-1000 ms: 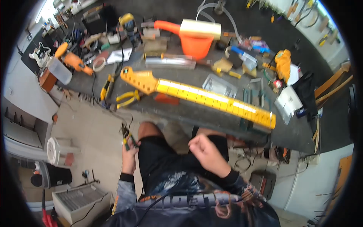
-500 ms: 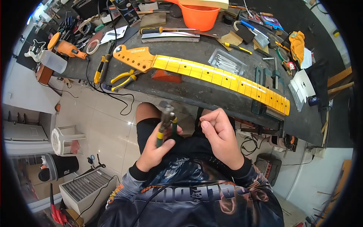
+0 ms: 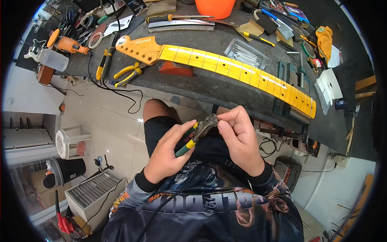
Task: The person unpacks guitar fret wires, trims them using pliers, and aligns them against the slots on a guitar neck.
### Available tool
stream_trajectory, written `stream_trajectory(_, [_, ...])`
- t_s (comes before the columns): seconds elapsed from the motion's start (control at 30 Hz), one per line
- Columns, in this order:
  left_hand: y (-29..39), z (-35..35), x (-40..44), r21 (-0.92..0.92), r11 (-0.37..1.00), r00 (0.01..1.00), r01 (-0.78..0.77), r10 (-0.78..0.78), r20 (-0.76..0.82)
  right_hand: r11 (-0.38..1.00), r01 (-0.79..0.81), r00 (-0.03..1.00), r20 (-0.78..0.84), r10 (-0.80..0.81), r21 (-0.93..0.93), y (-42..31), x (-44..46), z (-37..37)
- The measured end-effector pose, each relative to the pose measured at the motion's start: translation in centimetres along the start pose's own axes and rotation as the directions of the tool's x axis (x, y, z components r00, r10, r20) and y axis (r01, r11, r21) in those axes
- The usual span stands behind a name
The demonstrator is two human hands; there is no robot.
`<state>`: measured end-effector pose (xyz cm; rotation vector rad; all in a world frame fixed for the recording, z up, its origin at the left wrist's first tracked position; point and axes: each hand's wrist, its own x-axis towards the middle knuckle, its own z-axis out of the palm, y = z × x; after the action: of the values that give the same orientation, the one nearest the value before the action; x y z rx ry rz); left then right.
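My left hand (image 3: 166, 155) is wrapped around a pair of pliers (image 3: 204, 126) with green and yellow handles, held above my lap. The dark jaws point up and to the right. My right hand (image 3: 244, 141) is closed in a pinch at the jaw tips; whatever sits between thumb and forefinger is too small to name. Beyond both hands, a guitar neck (image 3: 218, 61) with a glossy yellow fretboard lies across the workbench (image 3: 161, 86). Its headstock is at the left, resting near a red block (image 3: 176, 69).
Yellow-handled pliers (image 3: 128, 75) and a long dark tool with yellow handles (image 3: 105, 62) lie left of the neck. Behind it are a screwdriver (image 3: 161, 18), a clear tray of metal pins (image 3: 246, 54) and an orange container (image 3: 215, 8). A vise (image 3: 300, 68) stands at the right.
My left hand has brought the pliers rightward and turned them, so the jaws now meet my right fingertips. My right hand stays pinched. The view has tilted slightly downward.
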<state>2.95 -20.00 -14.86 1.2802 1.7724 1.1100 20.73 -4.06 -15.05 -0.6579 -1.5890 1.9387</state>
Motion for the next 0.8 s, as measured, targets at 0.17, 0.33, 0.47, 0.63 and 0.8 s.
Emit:
stream_trajectory(0.17, [-0.1,-0.1,0.0,0.059,0.998,1.0,0.0,0.0,0.005,0.999,0.012,1.0,-0.008,-0.013,-0.037,0.2,0.1,-0.1])
stream_trajectory(0.33, [-0.4,0.1,-0.1,0.071,0.997,1.0,-0.009,0.009,0.003,0.995,0.016,1.0,-0.001,-0.016,-0.095,0.8,0.1,-0.5])
stream_trajectory(0.47, [-0.5,0.2,-0.2,0.081,0.997,1.0,-0.013,0.014,-0.006,0.996,0.017,1.0,-0.014,-0.018,-0.09,0.9,0.2,-0.5])
stream_trajectory(0.63, [-0.4,0.3,-0.4,0.05,0.998,0.999,0.034,-0.034,0.004,0.991,0.031,0.999,-0.011,-0.032,-0.127,1.4,0.3,-0.6])
stream_trajectory(0.8, [-0.6,0.3,-0.7,0.063,0.996,0.998,0.058,-0.058,0.003,0.976,0.027,1.0,0.001,-0.027,-0.217,1.3,0.3,-0.7])
